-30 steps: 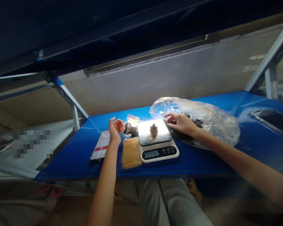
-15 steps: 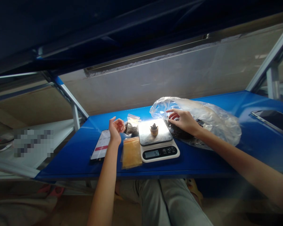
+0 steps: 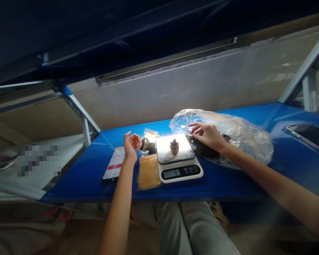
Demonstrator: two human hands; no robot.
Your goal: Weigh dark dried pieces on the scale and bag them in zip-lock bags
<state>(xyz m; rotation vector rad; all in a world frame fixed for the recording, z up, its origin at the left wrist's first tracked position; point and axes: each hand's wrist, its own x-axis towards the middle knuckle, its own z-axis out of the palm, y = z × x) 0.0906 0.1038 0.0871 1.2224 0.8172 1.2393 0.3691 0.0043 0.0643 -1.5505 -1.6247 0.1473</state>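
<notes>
Hands are well apart and open: right hand (image 3: 208, 136) at dark pieces (image 3: 202, 149) in a clear plastic bag (image 3: 247, 145), left hand (image 3: 131, 147) beside a zip bag (image 3: 149, 141). Brushing the small cup (image 3: 174, 148) on the digital scale (image 3: 179, 170) could topple it, spoiling the reading.

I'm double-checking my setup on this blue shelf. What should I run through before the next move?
1. White digital scale, display lit: ok, it shows 92.
2. Small tan cup, upright on the scale's platform: ok, near the middle.
3. Left hand, empty: ok, raised beside the small clear zip bag of dark chunks.
4. Right hand, holding anything: cannot tell, it is among dark pieces at the large clear plastic bag.
5. Flat amber zip bag, clear of the scale: cannot tell, it lies right beside the base.
</notes>
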